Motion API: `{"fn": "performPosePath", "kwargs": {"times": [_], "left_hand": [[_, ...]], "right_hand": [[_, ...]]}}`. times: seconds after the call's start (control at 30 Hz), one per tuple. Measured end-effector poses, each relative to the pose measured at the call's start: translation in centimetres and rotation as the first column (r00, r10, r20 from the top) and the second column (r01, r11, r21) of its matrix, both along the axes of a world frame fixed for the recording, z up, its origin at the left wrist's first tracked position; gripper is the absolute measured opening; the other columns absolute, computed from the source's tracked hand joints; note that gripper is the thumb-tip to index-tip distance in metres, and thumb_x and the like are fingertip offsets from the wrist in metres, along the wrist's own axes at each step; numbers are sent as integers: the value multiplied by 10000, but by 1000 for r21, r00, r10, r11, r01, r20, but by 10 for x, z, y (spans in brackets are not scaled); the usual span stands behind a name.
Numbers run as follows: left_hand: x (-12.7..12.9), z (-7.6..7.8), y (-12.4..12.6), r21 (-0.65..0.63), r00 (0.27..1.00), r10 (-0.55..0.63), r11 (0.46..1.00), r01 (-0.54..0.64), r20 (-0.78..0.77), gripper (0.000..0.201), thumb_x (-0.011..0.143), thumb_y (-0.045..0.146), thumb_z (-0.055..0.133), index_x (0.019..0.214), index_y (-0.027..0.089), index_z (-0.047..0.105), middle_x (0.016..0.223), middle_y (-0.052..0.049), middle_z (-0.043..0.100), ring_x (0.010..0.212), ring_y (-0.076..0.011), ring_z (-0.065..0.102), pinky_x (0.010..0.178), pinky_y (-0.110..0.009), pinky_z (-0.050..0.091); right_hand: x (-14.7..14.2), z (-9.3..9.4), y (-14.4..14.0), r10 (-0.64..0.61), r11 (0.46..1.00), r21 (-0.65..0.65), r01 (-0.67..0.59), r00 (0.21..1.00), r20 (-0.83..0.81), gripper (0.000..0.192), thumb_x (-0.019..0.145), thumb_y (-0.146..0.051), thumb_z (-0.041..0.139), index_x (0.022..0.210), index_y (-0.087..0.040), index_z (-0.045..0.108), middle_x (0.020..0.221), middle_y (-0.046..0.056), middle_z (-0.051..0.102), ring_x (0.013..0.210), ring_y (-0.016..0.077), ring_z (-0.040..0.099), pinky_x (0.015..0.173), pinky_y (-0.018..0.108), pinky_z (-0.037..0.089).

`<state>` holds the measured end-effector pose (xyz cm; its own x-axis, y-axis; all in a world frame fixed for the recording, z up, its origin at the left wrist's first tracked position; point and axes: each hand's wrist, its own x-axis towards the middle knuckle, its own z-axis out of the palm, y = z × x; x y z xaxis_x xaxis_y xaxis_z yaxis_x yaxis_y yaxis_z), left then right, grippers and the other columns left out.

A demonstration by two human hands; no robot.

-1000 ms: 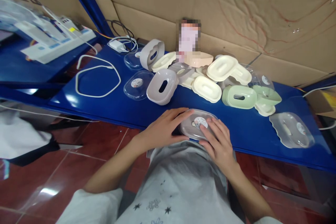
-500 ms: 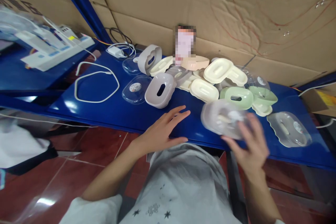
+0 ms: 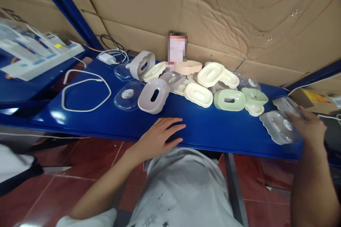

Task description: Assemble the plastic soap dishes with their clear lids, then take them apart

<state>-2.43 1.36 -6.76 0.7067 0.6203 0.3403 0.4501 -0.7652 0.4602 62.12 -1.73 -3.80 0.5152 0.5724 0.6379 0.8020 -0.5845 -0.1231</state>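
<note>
The held box (image 3: 284,105), pale grey and see-through on top, is in the right grip (image 3: 307,122) at the worktop's (image 3: 202,126) right end; fingers and blur hide part of it, and whether it rests flat cannot be told. Just in front, toward the near right corner, the second box (image 3: 275,129) lies flat, greyish, wavy-edged, clear-lidded, with a round white sticker.

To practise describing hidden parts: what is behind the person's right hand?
Behind the right hand, a blurred translucent dish shows its left part; the hand hides the rest.
</note>
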Motion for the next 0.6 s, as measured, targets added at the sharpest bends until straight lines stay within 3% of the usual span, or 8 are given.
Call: {"fn": "performPosePath", "kwargs": {"times": [0.1, 0.17, 0.3, 0.33, 0.4, 0.47, 0.53, 0.6], "left_hand": [[1, 2, 0, 1, 1000, -1, 1000, 1, 2, 371, 1099, 384, 606, 1439, 244, 653, 1493, -116, 649, 1352, -284, 638, 1149, -516, 519], [2, 3, 1, -4, 1000, 0, 1000, 0, 2, 355, 1094, 375, 615, 1420, 243, 664, 1483, -114, 657, 1347, -282, 643, 1146, -514, 521], [3, 4, 0, 2, 1000, -3, 1000, 3, 15, 326, 1092, 362, 620, 1382, 227, 683, 1459, -119, 673, 1337, -277, 654, 1144, -506, 523], [3, 4, 0, 2, 1000, -5, 1000, 5, 18, 323, 1092, 360, 618, 1379, 227, 685, 1456, -119, 675, 1336, -275, 656, 1141, -504, 526], [3, 4, 0, -6, 1000, -3, 1000, 3, 19, 323, 1092, 357, 617, 1382, 230, 683, 1462, -117, 672, 1343, -271, 653, 1141, -502, 526], [2, 5, -1, -9, 1000, 2, 1000, -2, 17, 327, 1095, 355, 612, 1391, 233, 676, 1472, -116, 666, 1353, -269, 648, 1149, -502, 519], [2, 5, -1, -8, 1000, 2, 1000, -2, 16, 332, 1098, 358, 607, 1399, 231, 668, 1477, -119, 662, 1355, -267, 646, 1155, -499, 514], [2, 5, -1, -6, 1000, -1, 1000, 1, 15, 332, 1100, 360, 603, 1400, 229, 663, 1479, -123, 660, 1353, -267, 646, 1154, -495, 514]], "right_hand": [[7, 0, 7, -12, 996, -94, -6, 982, -190, 427, 853, -506, 848, 1083, -148, 885, 1055, 207, 810, 850, 262, 738, 733, 419, 459], [5, 7, 12, 20, 995, -89, -37, 981, -192, 461, 881, -571, 790, 988, -134, 890, 1016, 210, 803, 852, 269, 738, 732, 432, 460], [-57, 21, 16, 268, 961, 71, -266, 963, -20, 562, 938, -546, 751, 1157, -34, 827, 1183, 299, 764, 1176, 355, 726, 924, 471, 509], [-85, 22, 17, 425, 904, 50, -425, 905, 9, 524, 991, -519, 699, 1219, -59, 805, 1226, 275, 762, 1225, 332, 716, 980, 448, 514], [-147, 21, 17, 704, 705, -94, -702, 710, -25, 458, 1038, -493, 664, 1328, -153, 762, 1308, 198, 760, 1247, 284, 713, 1043, 405, 518], [-204, 14, 20, 813, 563, -223, -796, 582, -25, 504, 1045, -489, 671, 1459, -203, 681, 1445, 161, 700, 1344, 313, 658, 1105, 446, 493], [-242, 6, 24, 832, 529, -307, -791, 555, 6, 473, 1082, -436, 618, 1493, -204, 643, 1463, 137, 694, 1323, 326, 664, 1105, 476, 482], [-261, -2, 28, 826, 542, -333, -772, 561, 44, 382, 1104, -352, 569, 1435, -196, 682, 1390, 114, 740, 1225, 305, 710, 1055, 454, 494]]}}
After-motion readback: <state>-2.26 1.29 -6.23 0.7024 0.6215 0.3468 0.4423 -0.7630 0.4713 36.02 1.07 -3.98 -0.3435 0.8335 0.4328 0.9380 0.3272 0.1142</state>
